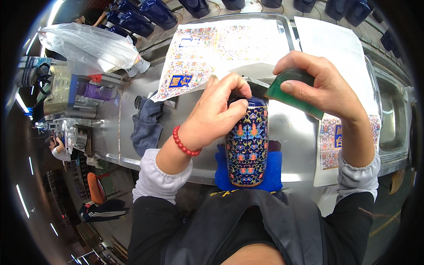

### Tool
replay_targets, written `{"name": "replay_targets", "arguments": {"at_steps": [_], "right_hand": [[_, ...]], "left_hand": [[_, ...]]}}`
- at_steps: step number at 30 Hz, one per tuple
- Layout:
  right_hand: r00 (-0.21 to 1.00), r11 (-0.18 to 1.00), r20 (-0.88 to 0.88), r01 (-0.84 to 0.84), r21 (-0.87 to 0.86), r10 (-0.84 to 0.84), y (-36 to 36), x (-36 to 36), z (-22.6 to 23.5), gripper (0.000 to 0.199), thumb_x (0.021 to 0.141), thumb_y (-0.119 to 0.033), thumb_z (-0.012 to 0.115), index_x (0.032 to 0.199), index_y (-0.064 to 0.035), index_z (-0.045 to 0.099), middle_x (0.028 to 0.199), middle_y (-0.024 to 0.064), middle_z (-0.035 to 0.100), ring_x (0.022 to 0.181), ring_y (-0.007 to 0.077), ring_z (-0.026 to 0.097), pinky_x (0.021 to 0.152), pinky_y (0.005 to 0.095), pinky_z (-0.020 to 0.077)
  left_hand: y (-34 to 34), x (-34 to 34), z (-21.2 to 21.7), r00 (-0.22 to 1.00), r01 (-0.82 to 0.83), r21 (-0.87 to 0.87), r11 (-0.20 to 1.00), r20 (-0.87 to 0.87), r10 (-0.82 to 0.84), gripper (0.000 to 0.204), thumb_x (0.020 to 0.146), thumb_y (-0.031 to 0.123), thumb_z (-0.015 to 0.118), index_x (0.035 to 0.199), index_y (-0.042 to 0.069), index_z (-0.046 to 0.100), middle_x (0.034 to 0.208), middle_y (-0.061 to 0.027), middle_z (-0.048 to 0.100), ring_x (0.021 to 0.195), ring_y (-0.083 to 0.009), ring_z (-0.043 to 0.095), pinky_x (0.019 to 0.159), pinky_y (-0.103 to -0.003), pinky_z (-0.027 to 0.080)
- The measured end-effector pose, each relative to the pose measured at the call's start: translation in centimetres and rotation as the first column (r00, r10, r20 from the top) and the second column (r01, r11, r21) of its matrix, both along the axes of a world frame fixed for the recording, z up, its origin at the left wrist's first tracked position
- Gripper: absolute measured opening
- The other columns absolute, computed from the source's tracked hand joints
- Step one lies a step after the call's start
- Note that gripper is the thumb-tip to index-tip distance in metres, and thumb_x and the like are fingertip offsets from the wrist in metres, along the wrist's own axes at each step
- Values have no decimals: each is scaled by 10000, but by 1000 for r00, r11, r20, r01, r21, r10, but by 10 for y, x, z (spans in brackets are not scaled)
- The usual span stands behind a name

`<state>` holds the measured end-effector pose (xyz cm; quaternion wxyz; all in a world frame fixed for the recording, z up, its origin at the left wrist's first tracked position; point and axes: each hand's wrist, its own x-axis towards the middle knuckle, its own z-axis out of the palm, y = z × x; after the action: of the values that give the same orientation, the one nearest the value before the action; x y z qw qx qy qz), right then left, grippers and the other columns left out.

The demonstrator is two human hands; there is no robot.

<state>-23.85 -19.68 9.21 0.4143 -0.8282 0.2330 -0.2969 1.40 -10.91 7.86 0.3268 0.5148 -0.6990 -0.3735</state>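
Observation:
A dark blue ceramic bottle (247, 145) covered in colourful flowers and scrolls is in front of me, its base toward my body on a blue cloth (274, 170). My left hand (216, 110), with red beads at the wrist, is closed on the bottle's far end, thumb and fingers curled about its shoulder; the bottle's neck is mostly hidden. Just to the right, my right hand (324, 84) grips a flat green scraper (287, 95) between thumb and fingers. The scraper's left corner is close to the bottle's shoulder; whether they touch I cannot tell.
Patterned transfer sheets (194, 57) lie on the metal worktable (198, 163), with another sheet (329, 154) at right. A grey-blue rag (148, 126) and a clear plastic bag (88, 48) are on the left. Several dark blue bottles (159, 13) stand behind; a metal sink (393, 119) is far right.

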Motion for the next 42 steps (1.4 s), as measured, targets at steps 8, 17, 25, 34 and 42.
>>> {"name": "replay_targets", "arguments": {"at_steps": [8,17,25,34,42], "right_hand": [[996,996,-25,-89,-31,88,-10,12,0,171,894,-125,713,993,-7,638,791,67,664,723,126,620,673,294,515],[997,995,19,-82,48,81,-5,15,-1,179,887,-121,725,999,-9,641,791,60,668,734,117,629,662,294,514],[982,929,-95,119,-351,-161,41,2,0,375,891,88,600,1254,7,649,1083,164,713,951,281,697,837,347,544],[938,901,-248,122,-416,-241,88,15,-23,617,819,94,605,1404,-103,621,1377,252,591,1255,417,605,1030,430,527],[948,902,-241,91,-422,-209,90,13,-27,815,659,-6,817,1431,-67,562,1364,239,585,1175,401,596,996,444,527]], "left_hand": [[15,4,4,988,16,-238,971,155,22,171,880,88,554,1013,56,657,951,-102,668,898,-302,533,924,-413,387],[16,-7,-10,963,-122,-309,943,195,188,160,927,194,653,1011,59,665,953,-95,686,857,-265,526,889,-403,383],[43,7,-22,963,-92,-590,802,153,223,284,975,271,630,1102,46,748,1099,-143,720,1063,-319,595,1036,-470,381],[55,4,-29,885,31,-695,718,353,304,392,955,386,678,1198,88,756,1201,-97,713,1116,-302,584,1094,-504,326],[59,2,-27,891,34,-689,724,349,291,698,997,588,533,1397,23,623,1273,-85,695,1184,-311,557,1114,-537,285]]}}
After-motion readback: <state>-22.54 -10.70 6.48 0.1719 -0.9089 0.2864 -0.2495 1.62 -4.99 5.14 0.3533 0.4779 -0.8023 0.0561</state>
